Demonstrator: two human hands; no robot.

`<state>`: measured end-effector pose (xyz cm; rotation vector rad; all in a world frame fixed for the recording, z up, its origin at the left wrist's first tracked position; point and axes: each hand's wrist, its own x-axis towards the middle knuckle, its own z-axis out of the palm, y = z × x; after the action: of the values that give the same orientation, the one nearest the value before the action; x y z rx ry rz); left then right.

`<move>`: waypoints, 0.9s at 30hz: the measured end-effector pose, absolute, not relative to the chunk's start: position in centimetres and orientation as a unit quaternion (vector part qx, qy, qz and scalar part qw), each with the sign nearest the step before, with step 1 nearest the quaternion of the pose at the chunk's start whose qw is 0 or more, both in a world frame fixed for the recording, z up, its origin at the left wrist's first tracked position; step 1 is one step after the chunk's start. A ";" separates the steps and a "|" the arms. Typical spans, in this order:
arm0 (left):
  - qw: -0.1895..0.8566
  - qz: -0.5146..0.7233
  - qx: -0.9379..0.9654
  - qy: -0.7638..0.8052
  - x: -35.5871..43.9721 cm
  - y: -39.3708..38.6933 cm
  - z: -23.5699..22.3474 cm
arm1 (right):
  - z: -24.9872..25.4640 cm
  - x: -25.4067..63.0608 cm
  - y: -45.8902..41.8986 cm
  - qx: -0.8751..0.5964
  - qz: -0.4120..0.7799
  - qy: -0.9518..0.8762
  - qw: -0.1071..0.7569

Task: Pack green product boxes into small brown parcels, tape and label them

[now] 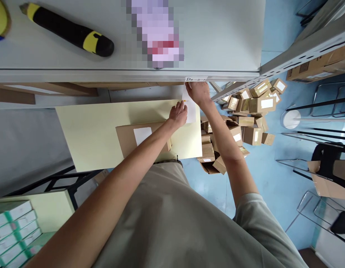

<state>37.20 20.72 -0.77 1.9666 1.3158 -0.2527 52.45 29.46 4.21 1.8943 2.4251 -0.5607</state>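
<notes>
My left hand (178,114) rests with curled fingers on a white sheet of paper (191,111) at the far right corner of a pale yellow table (91,134). My right hand (198,92) grips the top of that same sheet, just under the edge of a grey metal shelf (105,74). A flat brown cardboard box (128,139) with a white label (142,134) lies on the table under my left forearm.
On the shelf top lie a black and yellow utility knife (69,31) and a blurred-out item. A heap of several small brown boxes (245,119) lies on the blue floor at right. Wire chairs stand far right. Green-edged boxes (13,230) are stacked lower left.
</notes>
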 end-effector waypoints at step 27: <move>0.578 0.123 0.650 0.478 30.1 18.1 6.2 | 13.8 46.5 7.7 0.844 -0.159 0.426 -0.286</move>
<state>30.14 18.11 6.24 1.5200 1.1187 0.2875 46.49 7.74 13.82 3.2757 1.6545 -0.6167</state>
